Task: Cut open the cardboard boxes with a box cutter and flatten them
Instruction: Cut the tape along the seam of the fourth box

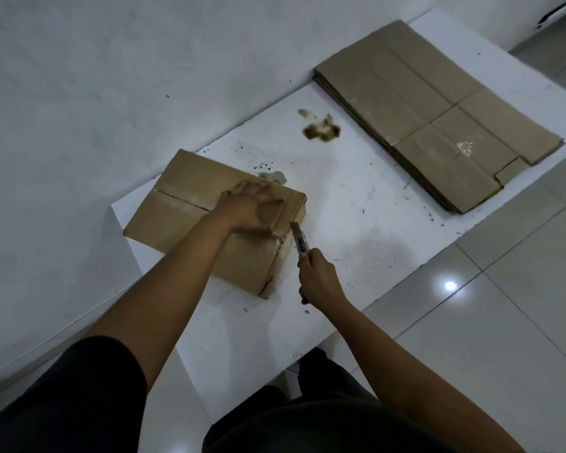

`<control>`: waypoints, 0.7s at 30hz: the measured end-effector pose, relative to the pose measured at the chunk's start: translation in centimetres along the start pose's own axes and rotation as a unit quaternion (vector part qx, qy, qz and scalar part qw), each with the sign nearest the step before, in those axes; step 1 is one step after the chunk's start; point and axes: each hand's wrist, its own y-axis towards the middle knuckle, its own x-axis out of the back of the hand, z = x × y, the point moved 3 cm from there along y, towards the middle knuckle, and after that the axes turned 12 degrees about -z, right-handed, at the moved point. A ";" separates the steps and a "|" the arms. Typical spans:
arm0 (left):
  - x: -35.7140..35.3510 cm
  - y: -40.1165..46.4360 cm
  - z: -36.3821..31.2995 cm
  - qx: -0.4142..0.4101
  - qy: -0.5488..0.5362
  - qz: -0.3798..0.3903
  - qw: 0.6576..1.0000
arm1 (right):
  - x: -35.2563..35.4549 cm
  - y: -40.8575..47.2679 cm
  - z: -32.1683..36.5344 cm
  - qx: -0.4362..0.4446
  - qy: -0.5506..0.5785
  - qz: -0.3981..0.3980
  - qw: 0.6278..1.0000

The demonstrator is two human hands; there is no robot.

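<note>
A shallow brown cardboard box [183, 207] lies on the white table [356, 217], its top seam taped. My left hand [252, 206] presses flat on the box top near its right edge, fingers spread. My right hand [319, 277] grips a box cutter [298, 238] just right of the box. The cutter's blade tip sits at the box's right edge, beside the tape there. A stack of flattened boxes [438, 112] lies at the table's far right.
A brown stain [321, 130] marks the table between the box and the flattened stack. A white wall [111, 76] runs along the table's left side. Glossy floor tiles [504, 305] lie to the right. My dark-clothed legs show below.
</note>
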 end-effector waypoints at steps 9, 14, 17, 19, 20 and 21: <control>0.6 1.2 0.8 -0.049 0.027 0.051 0.997 | -0.5 -0.6 -0.2 -0.016 0.000 -0.007 1.000; 0.2 1.3 0.6 -0.059 0.075 0.040 0.995 | -0.7 -0.8 -0.4 -0.011 -0.001 -0.016 1.000; -0.4 1.2 0.8 -0.067 0.091 0.028 0.993 | -0.9 -0.8 -0.5 -0.011 0.015 -0.019 1.000; -0.6 1.2 0.8 -0.070 0.094 0.027 0.993 | -0.9 -0.9 -0.6 -0.010 0.011 -0.015 1.000; -0.5 1.2 0.8 -0.069 0.094 0.026 0.993 | -0.8 -0.9 -0.6 -0.009 0.005 -0.013 1.000; -0.5 1.2 0.8 -0.067 0.094 0.024 0.993 | -0.8 -0.9 -0.6 -0.008 -0.003 -0.010 1.000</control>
